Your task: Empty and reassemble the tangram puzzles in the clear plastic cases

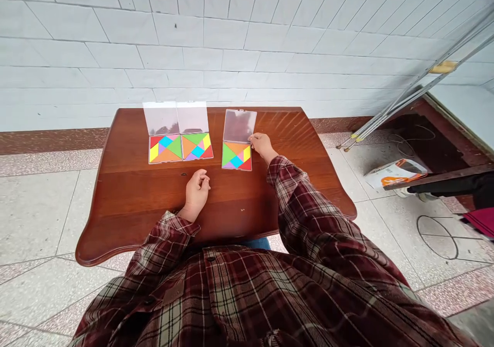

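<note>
My right hand [261,145] has its thumb and fingers closed at the right edge of a tangram case [236,155], near the hinge. The clear lid [240,126] of this case is swung back, and coloured pieces fill its tray. My left hand [198,189] rests near the table front with its fingers curled in and no object showing in them. Further left, two more tangram cases [165,148] [197,146] lie side by side, touching, full of coloured pieces. Their clear lids [161,118] [192,117] are also raised at the back.
The brown wooden table [127,192] stands close to a white tiled wall [216,33]. To the right, metal crutches [389,115] lean on the wall. A white and orange bag [397,173] and a wire ring stand [438,237] are on the floor near another person's leg [443,185].
</note>
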`<action>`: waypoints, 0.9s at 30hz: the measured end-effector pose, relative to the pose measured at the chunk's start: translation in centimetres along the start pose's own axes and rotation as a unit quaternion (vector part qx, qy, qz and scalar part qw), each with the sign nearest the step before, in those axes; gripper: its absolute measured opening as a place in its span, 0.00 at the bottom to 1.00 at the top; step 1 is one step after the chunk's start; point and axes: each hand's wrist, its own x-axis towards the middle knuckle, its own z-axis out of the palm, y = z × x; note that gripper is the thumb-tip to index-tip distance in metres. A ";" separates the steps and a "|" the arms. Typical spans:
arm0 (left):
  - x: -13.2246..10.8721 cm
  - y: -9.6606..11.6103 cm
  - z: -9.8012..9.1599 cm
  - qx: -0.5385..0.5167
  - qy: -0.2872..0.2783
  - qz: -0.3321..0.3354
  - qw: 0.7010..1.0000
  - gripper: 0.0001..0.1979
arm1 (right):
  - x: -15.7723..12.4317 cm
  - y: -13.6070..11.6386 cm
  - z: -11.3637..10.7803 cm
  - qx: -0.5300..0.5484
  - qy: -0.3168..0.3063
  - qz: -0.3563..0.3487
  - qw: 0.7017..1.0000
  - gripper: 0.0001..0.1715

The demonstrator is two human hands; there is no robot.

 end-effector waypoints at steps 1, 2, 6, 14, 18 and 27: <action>-0.1 0.1 0.0 0.001 -0.001 -0.001 1.000 0.13 | 1.1 -0.4 0.4 -0.006 -0.003 -0.003 1.000 0.08; -0.2 0.2 0.0 0.001 -0.003 -0.002 1.000 0.13 | 2.1 -0.8 0.9 -0.012 -0.006 -0.006 1.000 0.08; -0.7 0.5 0.0 -0.005 -0.006 -0.015 1.000 0.12 | 5.0 -2.3 3.0 -0.034 -0.018 -0.012 0.999 0.09; -1.1 0.4 0.1 0.014 -0.008 -0.012 1.000 0.10 | 6.3 -3.2 4.1 -0.096 -0.028 -0.031 0.994 0.08; -1.2 0.3 0.2 0.022 -0.007 -0.007 1.000 0.10 | 6.1 -3.3 4.2 -0.102 -0.028 -0.030 0.994 0.08; -1.1 0.1 0.1 0.019 -0.008 -0.010 1.000 0.10 | 5.5 -3.8 4.7 -0.084 -0.028 -0.045 0.995 0.09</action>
